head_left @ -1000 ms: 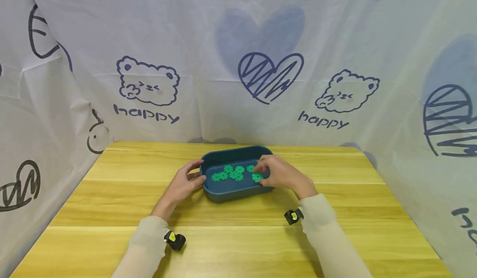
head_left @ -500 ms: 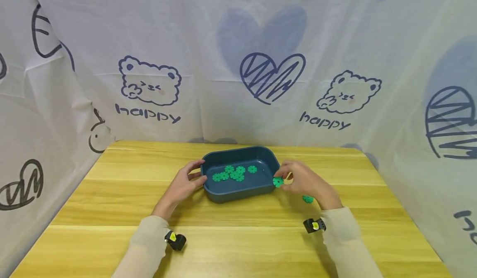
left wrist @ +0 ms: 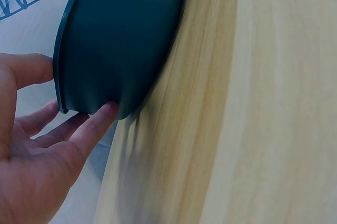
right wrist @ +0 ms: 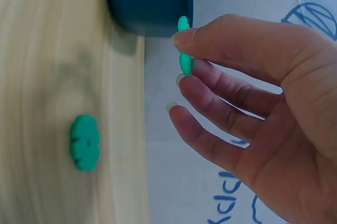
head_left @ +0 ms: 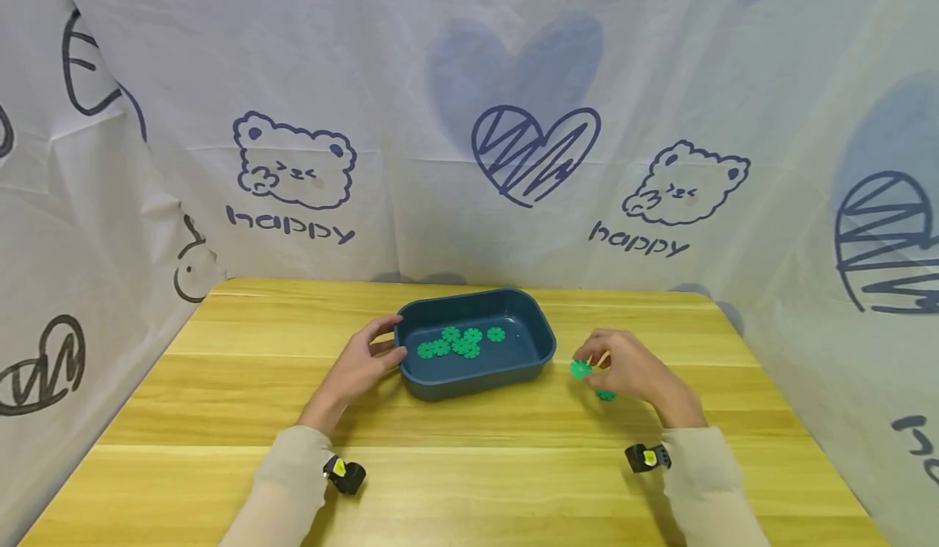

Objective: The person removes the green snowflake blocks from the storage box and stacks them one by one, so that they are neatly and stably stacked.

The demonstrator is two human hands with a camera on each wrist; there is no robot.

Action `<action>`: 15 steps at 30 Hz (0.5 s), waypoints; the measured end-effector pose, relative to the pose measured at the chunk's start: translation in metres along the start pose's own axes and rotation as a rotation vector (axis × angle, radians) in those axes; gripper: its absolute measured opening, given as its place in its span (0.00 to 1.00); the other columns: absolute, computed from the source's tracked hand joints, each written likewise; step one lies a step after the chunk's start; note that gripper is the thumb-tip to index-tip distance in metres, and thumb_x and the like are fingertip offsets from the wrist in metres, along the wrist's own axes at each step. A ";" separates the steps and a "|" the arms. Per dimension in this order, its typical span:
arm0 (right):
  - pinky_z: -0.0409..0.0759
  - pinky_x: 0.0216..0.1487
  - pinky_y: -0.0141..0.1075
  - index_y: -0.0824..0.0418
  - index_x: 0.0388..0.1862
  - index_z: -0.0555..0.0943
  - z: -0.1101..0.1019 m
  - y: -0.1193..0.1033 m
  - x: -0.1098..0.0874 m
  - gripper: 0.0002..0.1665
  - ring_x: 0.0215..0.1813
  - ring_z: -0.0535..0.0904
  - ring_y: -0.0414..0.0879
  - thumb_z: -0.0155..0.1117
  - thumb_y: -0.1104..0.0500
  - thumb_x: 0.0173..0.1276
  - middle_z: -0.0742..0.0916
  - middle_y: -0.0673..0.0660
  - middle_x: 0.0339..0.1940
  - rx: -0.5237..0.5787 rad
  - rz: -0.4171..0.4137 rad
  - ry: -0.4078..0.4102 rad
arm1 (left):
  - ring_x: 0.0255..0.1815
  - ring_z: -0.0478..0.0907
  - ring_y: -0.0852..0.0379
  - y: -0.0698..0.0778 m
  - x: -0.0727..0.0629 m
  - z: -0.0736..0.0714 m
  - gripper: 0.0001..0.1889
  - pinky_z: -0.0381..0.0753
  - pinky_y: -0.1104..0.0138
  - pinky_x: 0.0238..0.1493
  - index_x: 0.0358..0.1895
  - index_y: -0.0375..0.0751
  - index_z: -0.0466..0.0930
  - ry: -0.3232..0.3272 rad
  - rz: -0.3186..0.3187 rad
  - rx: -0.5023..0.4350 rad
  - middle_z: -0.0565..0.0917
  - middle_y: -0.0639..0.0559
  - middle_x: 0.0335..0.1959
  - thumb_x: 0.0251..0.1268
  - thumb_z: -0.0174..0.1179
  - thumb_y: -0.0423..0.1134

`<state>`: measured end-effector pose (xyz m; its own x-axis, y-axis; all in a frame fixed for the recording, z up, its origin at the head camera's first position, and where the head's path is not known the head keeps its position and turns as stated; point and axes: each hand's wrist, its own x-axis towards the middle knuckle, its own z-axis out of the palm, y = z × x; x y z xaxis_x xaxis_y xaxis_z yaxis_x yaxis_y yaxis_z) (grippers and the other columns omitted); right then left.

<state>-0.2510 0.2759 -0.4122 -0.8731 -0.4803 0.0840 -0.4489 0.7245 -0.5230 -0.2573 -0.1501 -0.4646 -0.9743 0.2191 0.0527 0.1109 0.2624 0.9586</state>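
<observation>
A dark teal plastic tray (head_left: 469,384) with rounded corners stands on the table. My left hand (head_left: 364,359) touches its left end from outside, thumb and fingertips against the wall and rim. To the right of the tray, my right hand (head_left: 631,368) pinches a notched green interlocking disc (head_left: 580,368) between thumb and fingers. The right wrist view shows this disc edge-on (right wrist: 185,62), held above the table. Another green disc (right wrist: 84,142) lies on the tabletop beneath that hand, partly hidden by it in the head view. Several matching discs (head_left: 451,343) lie flat inside the tray.
The tray rests on a light wooden table (head_left: 469,482), toward its far side. A white cloth (head_left: 411,205) printed with bears and hearts hangs behind it and along both sides.
My right hand has lifted a green disc out of the tray's right side and carried it right, past the rim. My left hand and the tray have stayed put.
</observation>
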 end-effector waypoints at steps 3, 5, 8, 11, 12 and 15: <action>0.89 0.45 0.43 0.63 0.44 0.90 0.000 0.007 -0.004 0.13 0.40 0.82 0.46 0.74 0.69 0.58 0.88 0.55 0.40 -0.005 0.009 0.010 | 0.74 0.70 0.28 0.000 0.000 0.000 0.31 0.78 0.49 0.71 0.77 0.33 0.62 0.003 0.000 0.002 0.63 0.30 0.78 0.74 0.59 0.31; 0.89 0.44 0.42 0.64 0.43 0.90 0.001 0.012 -0.006 0.13 0.40 0.82 0.46 0.75 0.68 0.58 0.88 0.55 0.40 -0.011 0.014 0.015 | 0.73 0.70 0.28 0.000 0.000 0.000 0.31 0.78 0.49 0.71 0.77 0.33 0.62 0.003 0.002 0.002 0.63 0.29 0.78 0.74 0.59 0.31; 0.89 0.43 0.40 0.65 0.43 0.90 0.002 0.019 -0.010 0.12 0.40 0.83 0.47 0.75 0.69 0.58 0.89 0.56 0.40 -0.015 0.027 0.017 | 0.73 0.71 0.28 0.000 0.000 0.000 0.31 0.78 0.49 0.71 0.77 0.32 0.62 0.002 0.007 0.003 0.63 0.29 0.78 0.74 0.59 0.31; 0.89 0.43 0.40 0.66 0.42 0.89 0.003 0.025 -0.013 0.12 0.40 0.84 0.48 0.75 0.69 0.57 0.89 0.57 0.40 -0.013 0.037 0.012 | 0.73 0.71 0.28 0.001 0.000 0.001 0.31 0.78 0.48 0.71 0.77 0.32 0.62 0.002 0.008 0.005 0.63 0.29 0.78 0.74 0.59 0.31; 0.89 0.43 0.41 0.66 0.42 0.89 0.004 0.026 -0.014 0.12 0.41 0.84 0.48 0.75 0.70 0.57 0.89 0.57 0.40 -0.014 0.042 0.011 | 0.73 0.71 0.28 0.001 -0.001 0.001 0.31 0.78 0.48 0.71 0.77 0.32 0.62 0.003 0.007 0.005 0.63 0.29 0.78 0.74 0.59 0.31; 0.89 0.44 0.40 0.66 0.42 0.89 0.005 0.030 -0.017 0.12 0.41 0.84 0.48 0.75 0.71 0.57 0.89 0.57 0.40 -0.018 0.054 0.007 | 0.73 0.70 0.28 0.001 -0.001 0.001 0.31 0.78 0.48 0.71 0.77 0.32 0.62 0.002 0.004 0.006 0.63 0.29 0.78 0.74 0.59 0.31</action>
<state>-0.2485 0.3038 -0.4339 -0.8973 -0.4371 0.0619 -0.4045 0.7579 -0.5119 -0.2566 -0.1494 -0.4641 -0.9742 0.2186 0.0567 0.1157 0.2675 0.9566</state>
